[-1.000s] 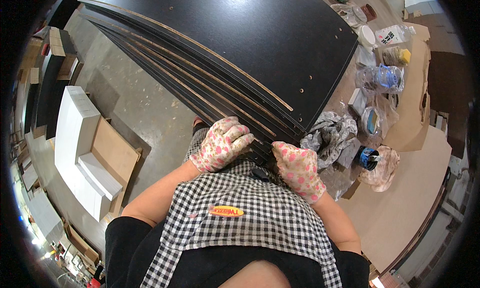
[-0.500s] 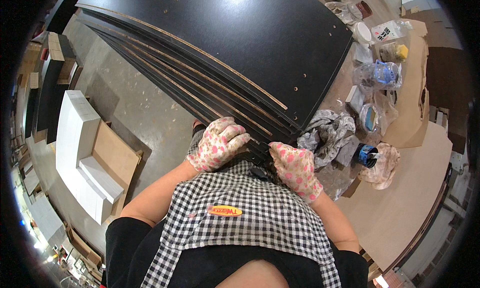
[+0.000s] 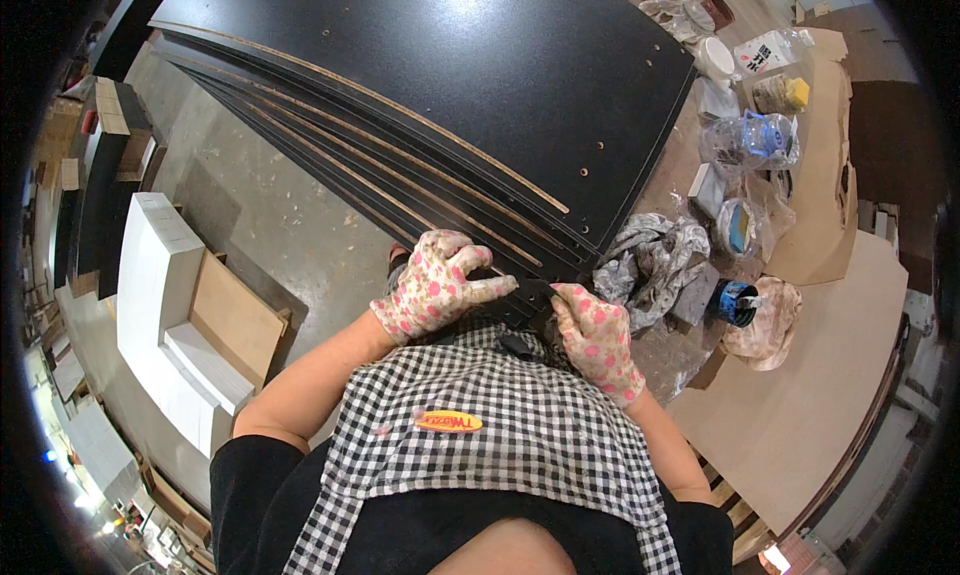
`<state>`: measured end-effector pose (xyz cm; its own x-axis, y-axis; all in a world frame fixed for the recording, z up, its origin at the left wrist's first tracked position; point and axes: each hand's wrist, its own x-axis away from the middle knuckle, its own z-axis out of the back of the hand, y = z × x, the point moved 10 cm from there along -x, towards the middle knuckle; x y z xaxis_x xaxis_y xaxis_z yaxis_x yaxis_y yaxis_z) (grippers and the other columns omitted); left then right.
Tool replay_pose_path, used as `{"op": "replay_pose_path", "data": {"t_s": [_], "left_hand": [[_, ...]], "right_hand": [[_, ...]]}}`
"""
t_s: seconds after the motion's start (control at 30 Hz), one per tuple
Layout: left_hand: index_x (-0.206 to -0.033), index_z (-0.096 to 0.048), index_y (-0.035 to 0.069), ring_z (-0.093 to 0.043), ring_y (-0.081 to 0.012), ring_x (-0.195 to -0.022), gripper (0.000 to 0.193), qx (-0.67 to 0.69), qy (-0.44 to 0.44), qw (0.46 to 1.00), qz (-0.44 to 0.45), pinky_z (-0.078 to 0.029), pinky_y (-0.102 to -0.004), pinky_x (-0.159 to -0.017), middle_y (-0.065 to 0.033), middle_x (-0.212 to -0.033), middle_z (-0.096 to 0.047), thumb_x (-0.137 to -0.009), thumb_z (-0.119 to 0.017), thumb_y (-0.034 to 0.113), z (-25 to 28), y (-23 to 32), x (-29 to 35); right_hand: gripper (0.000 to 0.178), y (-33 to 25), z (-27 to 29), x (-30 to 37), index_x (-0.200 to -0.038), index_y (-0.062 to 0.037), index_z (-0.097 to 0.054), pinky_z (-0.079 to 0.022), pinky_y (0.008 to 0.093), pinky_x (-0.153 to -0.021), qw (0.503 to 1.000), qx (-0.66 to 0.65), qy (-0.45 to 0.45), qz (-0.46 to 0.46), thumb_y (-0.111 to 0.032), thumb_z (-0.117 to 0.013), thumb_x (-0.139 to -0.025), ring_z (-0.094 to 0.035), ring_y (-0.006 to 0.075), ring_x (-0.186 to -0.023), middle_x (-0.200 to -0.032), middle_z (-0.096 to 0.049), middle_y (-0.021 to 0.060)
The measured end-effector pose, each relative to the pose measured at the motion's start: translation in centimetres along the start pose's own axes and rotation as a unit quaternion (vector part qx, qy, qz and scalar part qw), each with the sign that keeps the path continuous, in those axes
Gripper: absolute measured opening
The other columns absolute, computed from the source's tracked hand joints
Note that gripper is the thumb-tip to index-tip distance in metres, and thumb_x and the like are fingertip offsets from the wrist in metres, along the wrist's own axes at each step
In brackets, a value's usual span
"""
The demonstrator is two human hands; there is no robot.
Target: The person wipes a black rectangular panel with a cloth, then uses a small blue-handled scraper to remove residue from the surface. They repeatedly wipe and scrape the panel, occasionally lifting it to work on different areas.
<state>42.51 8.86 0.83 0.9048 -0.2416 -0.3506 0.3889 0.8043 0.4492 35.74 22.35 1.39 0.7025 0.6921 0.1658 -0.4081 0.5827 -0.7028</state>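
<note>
A small black piece (image 3: 530,301), perhaps cloth or a sheet, is spread between my gloved hands, in front of the panel stack's near corner; its kind is unclear. My left hand (image 3: 435,283), in a white glove with pink flowers, has curled fingers and a thumb stretched onto that piece's left edge. At the piece's right side, my right hand (image 3: 600,343), gloved alike, pinches it with bent fingers. Just beyond lies a stack of large black panels (image 3: 440,85), with raw chipboard edges showing and small drilled holes near the right side of the top one.
Right of the stack lie crumpled grey cloth (image 3: 655,265), a blue-black cup (image 3: 735,303), a stained rag (image 3: 765,325), clear plastic bottles (image 3: 750,140) and torn cardboard (image 3: 820,175). White boards (image 3: 155,305) rest on the left, above the concrete floor (image 3: 280,185). A checked apron (image 3: 500,405) covers my front.
My left thumb has stretched out to the right, and its fist has loosened. Between the hands, more of the black piece shows. The view has shifted slightly.
</note>
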Motion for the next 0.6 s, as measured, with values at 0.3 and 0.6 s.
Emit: {"op": "replay_pose_path", "data": {"t_s": [0.3, 0.6], "left_hand": [[-0.105, -0.063, 0.012, -0.057, -0.0282, -0.100, 0.037, 0.068, 0.037, 0.997, -0.008, -0.046, -0.0440, -0.087, -0.0054, -0.105, -0.059, -0.070, -0.072, 0.013, 0.6, -1.0, 0.3], [-0.103, -0.063, 0.013, -0.057, -0.0289, -0.097, 0.040, 0.077, 0.041, 0.996, -0.017, -0.046, -0.0452, -0.083, -0.0050, -0.104, -0.059, -0.064, -0.074, 0.010, 0.4, -1.3, 0.4]], "right_hand": [[0.046, -2.3, -2.0, 0.2, -0.125, -0.0077, -0.057, -0.049, 0.0341, -0.054, 0.984, 0.145, -0.022, 0.105, -0.009, -0.061, -0.080, -0.063, 0.0206, -0.066, -0.077, -0.058, 0.0058], [0.048, -3.3, -3.4, 0.1, -0.127, -0.0057, -0.056, -0.048, 0.0323, -0.051, 0.963, 0.236, -0.046, 0.124, -0.010, -0.058, -0.079, -0.062, 0.0180, -0.064, -0.075, -0.057, 0.0047]]}}
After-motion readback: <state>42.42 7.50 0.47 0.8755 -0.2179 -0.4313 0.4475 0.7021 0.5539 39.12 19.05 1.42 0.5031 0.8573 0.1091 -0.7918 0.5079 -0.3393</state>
